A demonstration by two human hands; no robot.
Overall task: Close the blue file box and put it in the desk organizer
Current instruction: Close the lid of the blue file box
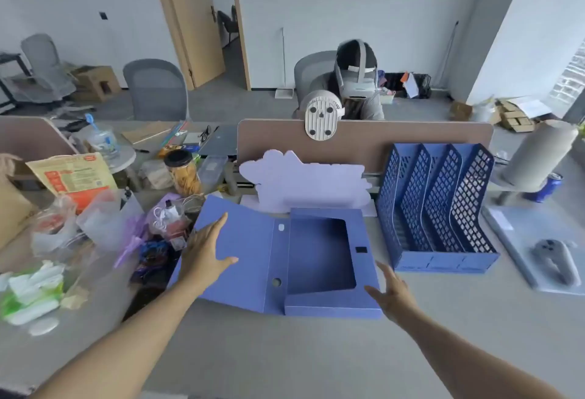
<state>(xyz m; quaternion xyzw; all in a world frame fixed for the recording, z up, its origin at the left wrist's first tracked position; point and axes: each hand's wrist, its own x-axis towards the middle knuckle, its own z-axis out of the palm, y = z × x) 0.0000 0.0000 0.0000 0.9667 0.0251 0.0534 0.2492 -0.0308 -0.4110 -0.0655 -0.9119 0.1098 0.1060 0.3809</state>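
The blue file box (319, 256) lies open on the grey desk, its empty tray on the right and its lid (240, 259) spread flat to the left. My left hand (204, 250) rests open on the left edge of the lid, fingers apart. At the tray's near right corner is my right hand (392, 294), also open and holding nothing. The blue mesh desk organizer (440, 208) stands upright just right of the box, its several slots empty.
Bags, a jar (183, 172) and wrapped packets crowd the desk's left side. A white cloud-shaped board (300, 180) leans against the brown partition (364, 136) behind the box. A grey controller (554, 259) lies on a pad at right. A person sits beyond the partition.
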